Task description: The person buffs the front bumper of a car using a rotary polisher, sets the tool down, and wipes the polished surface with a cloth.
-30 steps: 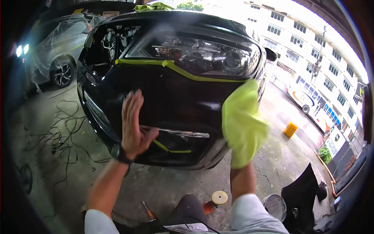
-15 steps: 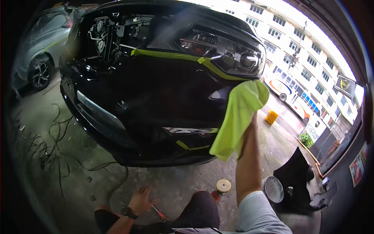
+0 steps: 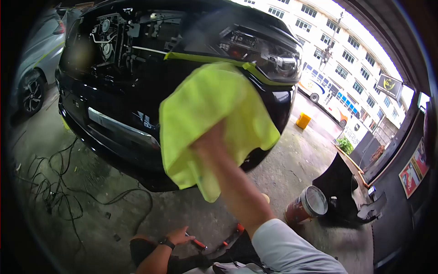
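Observation:
My right hand [image 3: 211, 139] is wrapped in a bright yellow-green microfibre cloth [image 3: 200, 100], its fingers hidden by the folds. The cloth spreads in front of the black car bumper [image 3: 118, 107], below the headlight [image 3: 273, 61]; whether it presses on the paint cannot be told. Green masking tape [image 3: 200, 57] runs along the panel edge under the headlight. Low in the picture, my left hand [image 3: 177, 236] rests by my knee, fingers stretched out and apart. Just beyond its fingertips is a red-and-black tool [image 3: 199, 244]; contact is unclear.
Black cables [image 3: 54, 192] lie tangled on the concrete floor at left. A second orange-and-black tool [image 3: 232, 235] is near my legs. At right stand a paint-stained bucket [image 3: 315, 201] and a loose black car panel [image 3: 337, 192]. Farther off are a yellow container [image 3: 303, 120] and a plastic-wrapped car [image 3: 39, 64].
My right hand has swept the cloth left from the bumper's corner to its middle, and the cloth has spread out. The view has shifted a little to the right.

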The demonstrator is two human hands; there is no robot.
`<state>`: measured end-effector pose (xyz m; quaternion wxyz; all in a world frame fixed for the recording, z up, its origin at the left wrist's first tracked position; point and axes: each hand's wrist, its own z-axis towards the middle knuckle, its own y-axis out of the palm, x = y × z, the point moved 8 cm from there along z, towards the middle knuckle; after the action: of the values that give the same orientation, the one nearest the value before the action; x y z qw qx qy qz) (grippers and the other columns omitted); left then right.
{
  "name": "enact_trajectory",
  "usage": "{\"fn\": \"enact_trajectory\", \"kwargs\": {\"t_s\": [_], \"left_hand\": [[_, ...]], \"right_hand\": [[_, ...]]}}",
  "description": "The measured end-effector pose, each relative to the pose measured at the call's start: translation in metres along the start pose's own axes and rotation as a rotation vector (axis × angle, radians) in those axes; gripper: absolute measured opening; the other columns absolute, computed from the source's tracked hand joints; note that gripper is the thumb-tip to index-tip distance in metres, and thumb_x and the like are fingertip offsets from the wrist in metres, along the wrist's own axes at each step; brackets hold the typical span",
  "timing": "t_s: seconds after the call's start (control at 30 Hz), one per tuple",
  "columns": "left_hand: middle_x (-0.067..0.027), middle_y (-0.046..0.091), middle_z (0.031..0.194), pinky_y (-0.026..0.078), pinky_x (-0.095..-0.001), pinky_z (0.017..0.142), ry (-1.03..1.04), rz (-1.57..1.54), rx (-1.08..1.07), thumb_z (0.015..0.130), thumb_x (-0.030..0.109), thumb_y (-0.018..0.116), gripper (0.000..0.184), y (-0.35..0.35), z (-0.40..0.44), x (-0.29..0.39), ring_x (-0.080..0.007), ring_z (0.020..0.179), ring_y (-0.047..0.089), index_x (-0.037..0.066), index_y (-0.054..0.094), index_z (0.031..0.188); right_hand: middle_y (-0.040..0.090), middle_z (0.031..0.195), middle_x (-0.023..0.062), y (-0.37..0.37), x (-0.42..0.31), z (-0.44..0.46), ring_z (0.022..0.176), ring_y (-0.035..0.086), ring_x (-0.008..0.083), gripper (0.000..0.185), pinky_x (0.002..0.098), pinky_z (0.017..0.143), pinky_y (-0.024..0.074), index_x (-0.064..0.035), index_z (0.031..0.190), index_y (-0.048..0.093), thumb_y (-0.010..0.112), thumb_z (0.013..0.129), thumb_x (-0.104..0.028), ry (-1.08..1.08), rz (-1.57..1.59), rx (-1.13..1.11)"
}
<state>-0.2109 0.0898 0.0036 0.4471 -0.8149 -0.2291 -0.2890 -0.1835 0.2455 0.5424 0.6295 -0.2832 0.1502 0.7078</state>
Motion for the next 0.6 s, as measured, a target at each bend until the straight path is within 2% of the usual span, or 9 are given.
{"fn": "enact_trajectory", "kwargs": {"t_s": [0.03,0.1,0.17,0.2,0.23,0.33,0.4,0.5,0.6], "left_hand": [[-0.026,0.061,0.14,0.048,-0.0481,0.106,-0.008,-0.007,-0.016,0.087,0.067,0.068,0.096,0.002,0.006,0.004,-0.0423,0.128,0.06,0.001,0.043,0.152],[-0.0265,0.059,0.143,0.047,-0.0481,0.107,-0.02,-0.007,-0.036,0.087,0.066,0.068,0.096,0.012,0.026,0.005,-0.042,0.13,0.058,0.001,0.042,0.152],[-0.0273,0.057,0.144,0.047,-0.0476,0.108,0.039,0.009,-0.015,0.087,0.064,0.069,0.095,0.027,0.051,0.002,-0.0413,0.131,0.058,0.0,0.043,0.151],[-0.0273,0.057,0.144,0.047,-0.0476,0.108,0.038,0.018,-0.029,0.087,0.064,0.069,0.095,0.03,0.051,0.004,-0.0413,0.131,0.058,0.0,0.043,0.151],[-0.0268,0.06,0.141,0.048,-0.0466,0.107,0.045,0.013,-0.023,0.086,0.064,0.071,0.094,0.031,0.052,0.011,-0.041,0.129,0.06,0.0,0.046,0.15],[-0.0263,0.063,0.136,0.05,-0.0454,0.104,0.083,0.032,-0.011,0.085,0.062,0.073,0.092,0.029,0.047,0.017,-0.0413,0.125,0.062,0.0,0.048,0.148],[-0.0264,0.064,0.134,0.05,-0.0452,0.103,0.107,0.061,-0.022,0.085,0.061,0.074,0.09,0.025,0.028,0.025,-0.0419,0.122,0.063,0.0,0.049,0.147],[-0.0265,0.063,0.136,0.05,-0.0483,0.103,0.12,0.123,-0.043,0.087,0.059,0.071,0.089,0.003,0.001,0.069,-0.0418,0.124,0.062,0.0,0.048,0.149],[-0.0202,0.071,0.125,0.052,-0.0462,0.098,0.205,-0.009,0.078,0.087,0.059,0.072,0.078,0.006,-0.013,0.08,-0.0384,0.117,0.067,0.005,0.058,0.141]], "right_hand": [[0.061,0.135,0.0134,0.03,-0.028,-0.011,0.127,0.058,0.0294,0.059,0.0498,0.107,0.0476,-0.0075,0.141,0.053,0.068,0.096,-0.042,-0.411,-0.658,0.006],[0.042,0.159,0.0086,0.069,-0.038,-0.031,0.146,0.039,0.0333,0.077,0.0515,0.121,0.0304,-0.0143,0.15,0.05,0.069,0.083,-0.049,-0.481,-0.954,-0.181],[0.041,0.16,0.011,0.062,-0.011,-0.056,0.15,0.032,0.0372,0.082,0.0525,0.125,0.0224,-0.0114,0.152,0.048,0.068,0.082,-0.049,-0.61,-0.921,-0.435],[0.039,0.161,0.0135,0.021,-0.018,-0.037,0.151,0.031,0.0374,0.077,0.0525,0.127,0.019,-0.0079,0.153,0.046,0.067,0.086,-0.039,-0.401,-0.854,-0.457],[0.038,0.161,0.0135,-0.023,0.026,-0.031,0.151,0.032,0.0358,0.077,0.0506,0.128,0.0168,-0.0062,0.155,0.042,0.066,0.088,-0.035,-0.312,-1.02,-0.364],[0.03,0.166,0.0166,-0.191,0.044,0.043,0.156,0.023,0.0353,0.074,0.0489,0.127,0.0169,-0.0072,0.161,0.028,0.053,0.099,-0.039,-0.151,-1.232,0.085],[0.027,0.169,0.0172,-0.244,0.055,0.078,0.157,0.019,0.0353,0.074,0.0484,0.128,0.0163,-0.0075,0.163,0.025,0.049,0.102,-0.043,0.068,-1.229,0.258],[0.023,0.17,0.0159,-0.109,0.009,0.034,0.158,0.018,0.0355,0.075,0.0485,0.128,0.0143,-0.0077,0.161,0.029,0.052,0.102,-0.047,-0.092,-1.229,0.183],[0.02,0.171,0.0146,0.029,-0.032,-0.034,0.158,0.016,0.0358,0.076,0.0486,0.129,0.0122,-0.0078,0.16,0.034,0.055,0.101,-0.051,-0.427,-1.159,-0.261]]}}
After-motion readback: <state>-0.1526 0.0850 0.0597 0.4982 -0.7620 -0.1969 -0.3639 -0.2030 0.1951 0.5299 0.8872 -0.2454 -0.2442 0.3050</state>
